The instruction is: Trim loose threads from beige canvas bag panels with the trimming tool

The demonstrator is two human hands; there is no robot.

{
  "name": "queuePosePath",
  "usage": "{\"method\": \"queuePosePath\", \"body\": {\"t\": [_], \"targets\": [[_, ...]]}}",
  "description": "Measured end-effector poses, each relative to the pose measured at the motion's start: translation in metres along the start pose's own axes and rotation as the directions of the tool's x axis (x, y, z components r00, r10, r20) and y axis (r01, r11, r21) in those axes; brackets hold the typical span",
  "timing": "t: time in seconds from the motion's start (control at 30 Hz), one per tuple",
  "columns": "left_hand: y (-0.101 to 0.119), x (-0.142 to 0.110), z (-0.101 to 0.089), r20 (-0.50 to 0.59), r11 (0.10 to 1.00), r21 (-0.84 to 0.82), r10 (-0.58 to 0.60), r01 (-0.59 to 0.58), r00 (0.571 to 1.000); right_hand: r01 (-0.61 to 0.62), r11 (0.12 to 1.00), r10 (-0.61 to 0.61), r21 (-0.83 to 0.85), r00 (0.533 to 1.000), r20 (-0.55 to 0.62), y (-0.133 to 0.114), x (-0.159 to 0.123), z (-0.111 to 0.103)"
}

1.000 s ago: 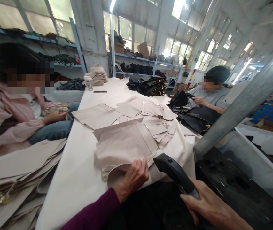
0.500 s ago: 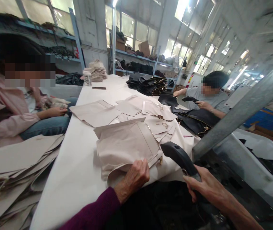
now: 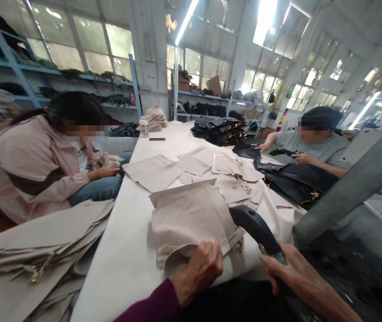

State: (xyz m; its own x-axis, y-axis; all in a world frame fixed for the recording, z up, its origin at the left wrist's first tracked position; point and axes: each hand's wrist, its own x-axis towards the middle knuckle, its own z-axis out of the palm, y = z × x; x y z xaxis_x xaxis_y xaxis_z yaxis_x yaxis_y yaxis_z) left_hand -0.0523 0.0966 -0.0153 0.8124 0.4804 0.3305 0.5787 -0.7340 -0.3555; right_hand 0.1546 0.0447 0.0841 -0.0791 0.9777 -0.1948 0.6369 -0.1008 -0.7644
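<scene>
My left hand (image 3: 205,264) is closed on the near edge of a beige leather-like bag panel (image 3: 187,214), which lies on a stack of similar pieces. The panel's near edge curls up beside the hand. In my right hand (image 3: 294,273) is a black curved hand tool (image 3: 253,223), its fingers wrapped round the lower part. The tool's broad tip is at the right edge of the panel; whether it touches cannot be made out. Small gold-coloured hardware (image 3: 240,243) hangs from the stack beneath the tool.
More beige panels (image 3: 191,163) lie across the white table (image 3: 110,250). Black bag pieces (image 3: 219,129) are piled behind. Beige pieces (image 3: 43,237) hang at left. One person (image 3: 36,156) sits left; another (image 3: 325,143) at right holds a similar tool. A metal post (image 3: 352,192) slants at right.
The camera view has turned left and up, so everything appears shifted right and down. My hands keep their grips; the tool's tip is slightly closer to the panel's right edge.
</scene>
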Motion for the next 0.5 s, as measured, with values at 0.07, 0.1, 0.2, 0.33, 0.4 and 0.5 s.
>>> {"method": "queuePosePath", "body": {"t": [0.07, 0.1, 0.2, 0.33, 0.4, 0.5], "targets": [[-0.001, 0.0, 0.002, 0.029, 0.999, -0.042, -0.012, 0.013, 0.999, 0.016, 1.0, -0.016, 0.011, 1.0, 0.001, -0.007, 0.008, -0.003], [-0.003, 0.0, 0.002, 0.047, 0.997, -0.08, -0.016, 0.02, 0.999, 0.027, 0.999, -0.027, 0.019, 1.0, 0.01, -0.01, 0.013, -0.003], [-0.022, 0.006, -0.011, 0.137, 0.944, -0.321, -0.038, 0.08, 0.99, 0.06, 0.996, -0.064, 0.06, 0.996, 0.058, -0.013, 0.028, 0.006], [-0.09, 0.028, -0.028, 0.168, 0.742, -0.615, -0.207, 0.267, 0.964, 0.004, 0.994, -0.013, 0.112, 0.996, 0.085, -0.009, 0.041, 0.021], [-0.135, 0.044, -0.022, 0.111, 0.695, -0.527, -0.514, 0.489, 0.85, -0.025, 0.995, 0.019, 0.1, 0.998, 0.065, -0.005, 0.043, 0.025], [-0.19, 0.065, 0.007, 0.229, 0.513, -0.558, -0.661, 0.653, 0.715, -0.013, 0.999, 0.014, 0.042, 0.999, -0.041, 0.004, 0.043, 0.022]]}}
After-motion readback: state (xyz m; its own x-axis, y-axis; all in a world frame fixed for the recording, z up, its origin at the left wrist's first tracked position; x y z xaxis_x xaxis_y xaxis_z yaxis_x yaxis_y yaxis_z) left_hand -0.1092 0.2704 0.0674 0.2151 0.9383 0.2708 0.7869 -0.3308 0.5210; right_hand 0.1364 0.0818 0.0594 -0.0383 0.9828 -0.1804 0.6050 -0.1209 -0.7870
